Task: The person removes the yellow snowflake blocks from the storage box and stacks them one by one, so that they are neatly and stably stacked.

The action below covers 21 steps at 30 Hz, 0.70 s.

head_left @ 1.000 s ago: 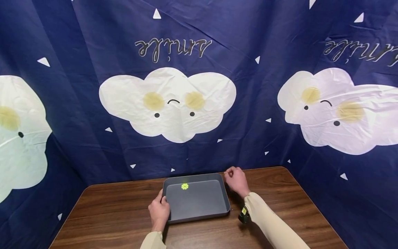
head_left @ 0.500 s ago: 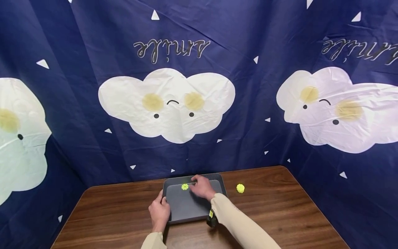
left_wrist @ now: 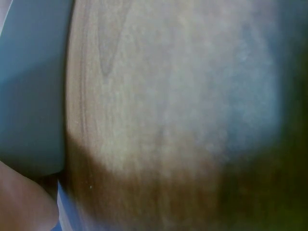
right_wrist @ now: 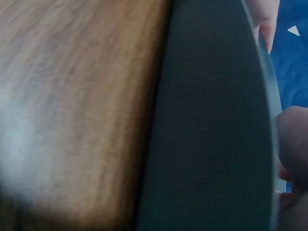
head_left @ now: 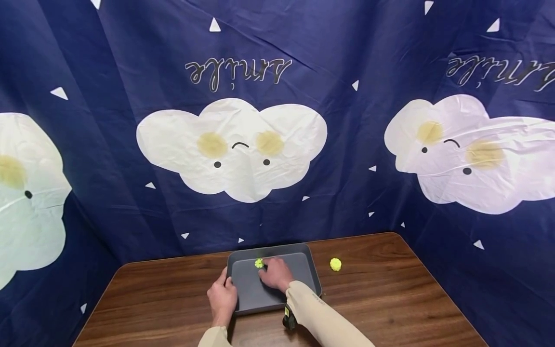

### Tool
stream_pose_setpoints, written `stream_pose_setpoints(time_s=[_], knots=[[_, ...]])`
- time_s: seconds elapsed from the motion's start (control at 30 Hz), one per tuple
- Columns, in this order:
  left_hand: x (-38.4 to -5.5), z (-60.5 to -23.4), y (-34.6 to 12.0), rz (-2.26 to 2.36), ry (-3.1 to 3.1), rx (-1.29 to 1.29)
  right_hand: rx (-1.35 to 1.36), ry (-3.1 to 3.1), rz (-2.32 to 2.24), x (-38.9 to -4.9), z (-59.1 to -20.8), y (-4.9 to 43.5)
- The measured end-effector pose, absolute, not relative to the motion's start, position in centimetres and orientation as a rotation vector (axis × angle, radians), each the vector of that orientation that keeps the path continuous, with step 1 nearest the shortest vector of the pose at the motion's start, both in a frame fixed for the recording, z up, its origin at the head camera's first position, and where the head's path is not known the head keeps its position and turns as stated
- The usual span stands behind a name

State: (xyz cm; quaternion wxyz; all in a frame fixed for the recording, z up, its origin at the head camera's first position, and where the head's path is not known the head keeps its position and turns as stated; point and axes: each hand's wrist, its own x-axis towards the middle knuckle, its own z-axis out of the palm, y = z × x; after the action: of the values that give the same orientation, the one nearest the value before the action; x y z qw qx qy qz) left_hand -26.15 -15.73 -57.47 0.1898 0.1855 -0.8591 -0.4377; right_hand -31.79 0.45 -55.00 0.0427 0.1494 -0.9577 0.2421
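a grey tray (head_left: 303,270) sits on a brown wooden table (head_left: 390,299), near the far edge and close to the blue cloud-print backdrop (head_left: 130,144).

the left hand (head_left: 223,296) rests at the tray's left near corner, fingers curled round the rim, so it grips the tray. in the left wrist view the tray (left_wrist: 29,96) shows as a blurred grey edge on the left, with wood grain of the table (left_wrist: 168,96) filling most of the picture and a bit of the hand (left_wrist: 21,204) at the lower left.

the right hand (head_left: 275,273) lies inside the tray, reaching over its floor. its fingertips are at a small yellow-green flower piece (head_left: 258,263) in the far left part of the tray, touching it or just beside it. whether the fingers pinch the piece or only touch it cannot be told from here; the hand looks fairly flat with fingers bent slightly down. a cream sleeve (head_left: 321,318) covers the forearm, and a small dark device (head_left: 288,320) hangs at the wrist.

the right wrist view is blurred: the dark tray (right_wrist: 211,125) runs down the middle, table (right_wrist: 77,106) to the left, and parts of fingers (right_wrist: 293,144) at the right edge.

a second yellow-green piece (head_left: 335,264) lies on the table, right of the tray and apart from both hands.
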Motion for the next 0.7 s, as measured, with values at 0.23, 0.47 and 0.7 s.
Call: stream_pose_setpoints(time_s=[0.23,0.47,0.7], knots=[[-26.2,-57.6,-15.8,-1.215,-2.384,0.503,0.247,-2.789,0.687,-31.7,-56.3,1.0],[-26.0,-57.4,-15.8,-1.231,-2.393,0.510,0.133,-2.823,0.870,-31.6,-56.3,1.6],[-26.1,-57.4,-15.7,-1.232,-2.412,0.517,0.111,-2.814,0.974,-31.8,-56.5,1.7]])
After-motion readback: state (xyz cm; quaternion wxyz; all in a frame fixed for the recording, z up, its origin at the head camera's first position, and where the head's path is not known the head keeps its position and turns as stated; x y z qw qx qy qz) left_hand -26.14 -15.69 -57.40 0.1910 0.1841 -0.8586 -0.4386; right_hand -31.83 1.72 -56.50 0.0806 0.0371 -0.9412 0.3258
